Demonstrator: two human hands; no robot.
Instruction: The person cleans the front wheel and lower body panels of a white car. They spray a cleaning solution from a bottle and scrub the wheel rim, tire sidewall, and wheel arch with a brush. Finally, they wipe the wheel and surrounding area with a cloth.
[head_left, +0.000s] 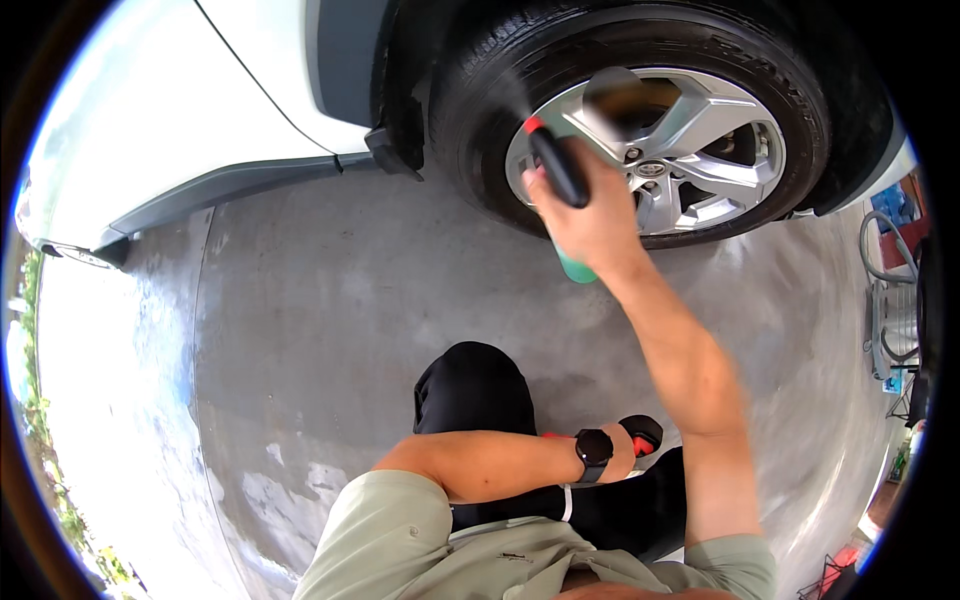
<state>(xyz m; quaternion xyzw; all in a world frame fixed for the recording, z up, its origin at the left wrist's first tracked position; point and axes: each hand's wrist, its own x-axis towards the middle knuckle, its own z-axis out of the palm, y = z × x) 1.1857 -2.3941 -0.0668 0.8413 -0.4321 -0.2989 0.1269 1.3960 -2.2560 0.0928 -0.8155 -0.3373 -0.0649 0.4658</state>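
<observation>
My right hand (600, 217) grips a spray bottle (576, 268) with a green body, a black spray head and a red nozzle. Fine mist leaves the nozzle towards the sidewall of a black car tyre (480, 150). Behind the hand is the silver alloy wheel (697, 172). A blurred, rounded dark and brown shape (621, 103) overlaps its spokes; I cannot tell what it is. My left forearm, with a black watch (594, 447), lies across my lap. My left hand (619, 451) is beside a black and red thing (645, 435), perhaps a shoe; its fingers are hidden.
A white car's body (187, 90) with dark lower trim (232, 184) spans the upper left. Below the wheel lies a grey concrete floor (337, 285). My knee (474, 386) is bent towards the wheel. A grey hose (870, 232) and other gear stand at the right edge.
</observation>
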